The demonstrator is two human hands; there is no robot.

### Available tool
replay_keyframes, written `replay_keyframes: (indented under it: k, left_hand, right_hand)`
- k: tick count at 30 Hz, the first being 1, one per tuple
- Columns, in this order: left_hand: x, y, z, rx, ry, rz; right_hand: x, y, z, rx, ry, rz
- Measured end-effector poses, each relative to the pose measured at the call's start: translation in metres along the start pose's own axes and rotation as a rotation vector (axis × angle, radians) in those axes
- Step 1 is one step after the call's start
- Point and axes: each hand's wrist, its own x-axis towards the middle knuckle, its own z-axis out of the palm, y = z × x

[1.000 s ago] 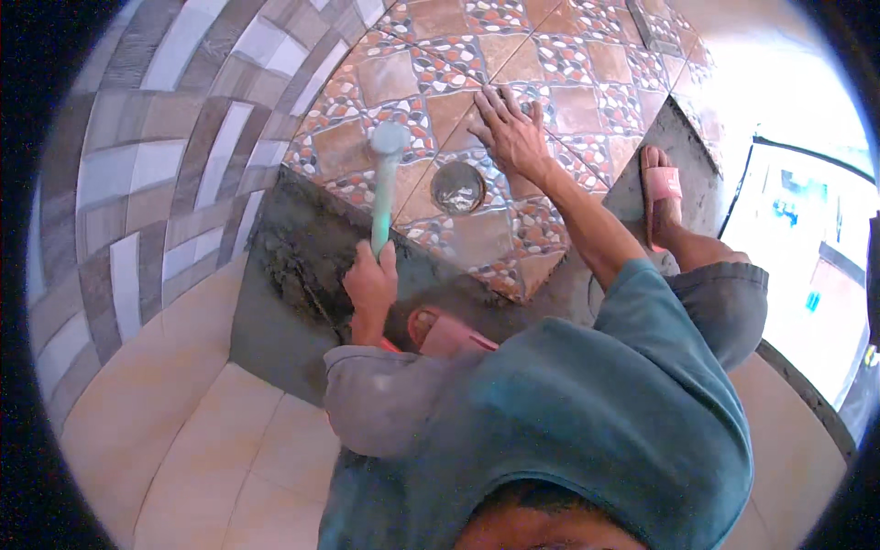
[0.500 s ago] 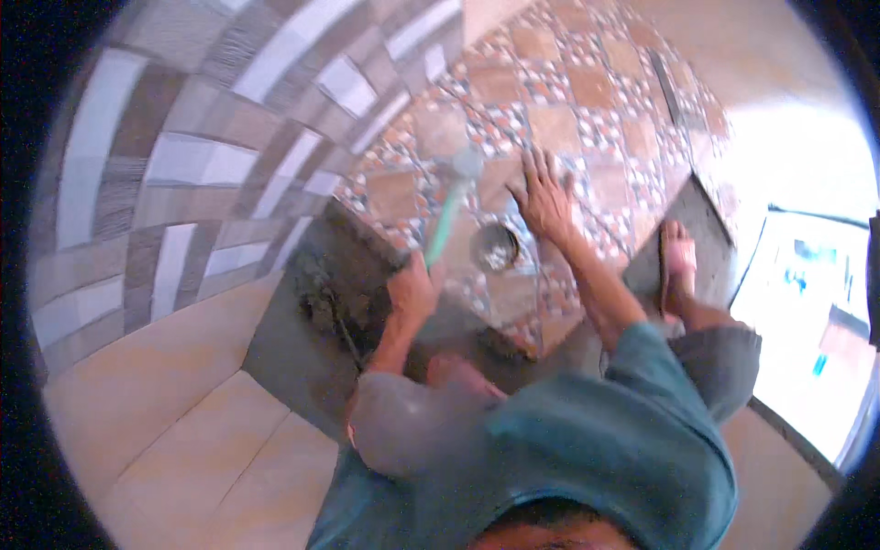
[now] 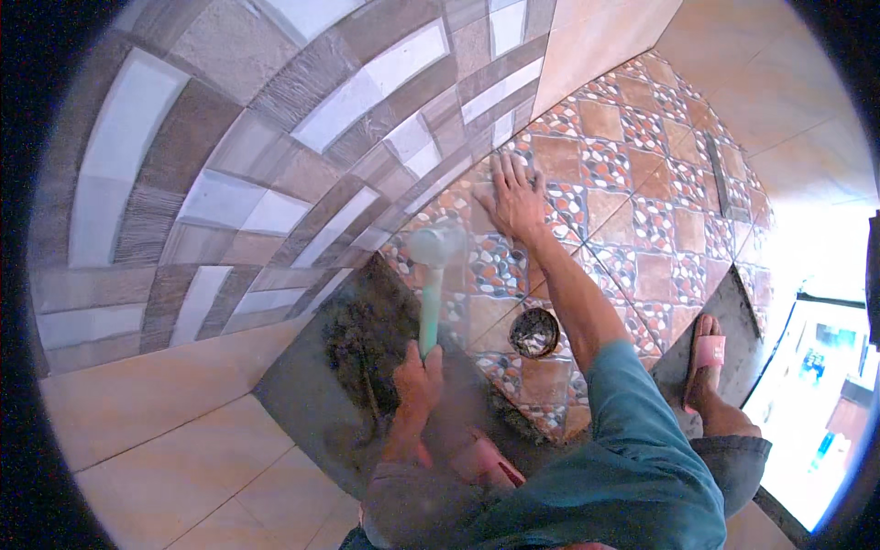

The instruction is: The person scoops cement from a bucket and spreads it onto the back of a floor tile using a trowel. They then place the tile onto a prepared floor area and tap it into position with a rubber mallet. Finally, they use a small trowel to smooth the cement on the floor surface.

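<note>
My left hand (image 3: 419,378) is wrapped round the pale green handle of a mallet (image 3: 430,307). The mallet's whitish head is blurred over the patterned floor tiles (image 3: 555,378), close to the wall; whether it touches them I cannot tell. My right hand (image 3: 515,203) lies flat with fingers spread on the tiles near the foot of the wall. Brown squares and pebble motifs cover these tiles. A round, dark-rimmed opening (image 3: 533,332) with grey and whitish matter inside sits among them, left of my right forearm.
Wet grey mortar (image 3: 362,344) lies heaped on the bare base left of the tile edge. A grey, brown and white patterned wall (image 3: 275,174) rises on the left. A dark flat strip (image 3: 716,174) rests on the far tiles. My sandalled foot (image 3: 706,362) stands at the right.
The view has shifted. Against the tiles, the mallet and my right hand have both moved left, toward the wall and farther from the round opening. My left hand keeps its grip.
</note>
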Motion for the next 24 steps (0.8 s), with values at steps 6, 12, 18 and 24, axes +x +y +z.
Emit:
replay_keyframes:
  k: [6, 12, 18, 24]
  left_hand:
    - [0.001, -0.013, 0.008, 0.074, 0.010, 0.052]
    - [0.010, -0.007, 0.005, 0.247, 0.039, 0.096]
    - [0.050, 0.001, 0.022, 0.219, -0.028, 0.011]
    - [0.084, 0.029, 0.031, 0.185, -0.062, 0.079]
  right_hand:
    - [0.013, 0.020, -0.009, -0.037, -0.166, -0.158]
    - [0.015, 0.084, -0.034, -0.111, -0.307, -0.215]
    - [0.024, 0.092, -0.076, -0.210, -0.577, -0.350]
    - [0.036, 0.090, -0.076, -0.177, -0.611, -0.329]
